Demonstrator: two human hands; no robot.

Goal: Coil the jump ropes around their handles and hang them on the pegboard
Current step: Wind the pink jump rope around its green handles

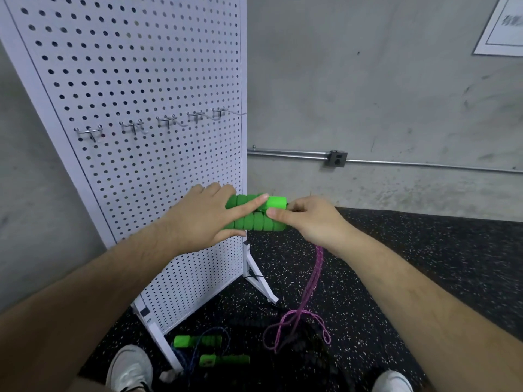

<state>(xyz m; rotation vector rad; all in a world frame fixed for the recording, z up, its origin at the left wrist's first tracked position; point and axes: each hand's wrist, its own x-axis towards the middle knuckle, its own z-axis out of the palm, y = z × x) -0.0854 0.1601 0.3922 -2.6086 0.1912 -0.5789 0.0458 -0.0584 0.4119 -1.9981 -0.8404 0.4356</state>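
Head view, one frame.

- Pair of green foam handles [256, 215]: stacked side by side, lying level at frame centre, just in front of the pegboard's right edge.
- My left hand [202, 219]: wrapped round both handles from 9 o'clock, index finger laid straight along the top one.
- My right hand [312, 222]: at 3 o'clock of the handles, fingers curled over the pink rope [314, 274] where it leaves them, thumb tip on the lower handle's end.
- Rope drops from under that palm toward 6 o'clock and lies in loose loops on the speckled black floor mat [396, 278].
- White pegboard [135, 66]: at 10 o'clock, one row of bare metal hooks [133, 127].
- Second jump rope [210, 349]: green handles, blue cord, on the mat at 7 o'clock by the pegboard foot.
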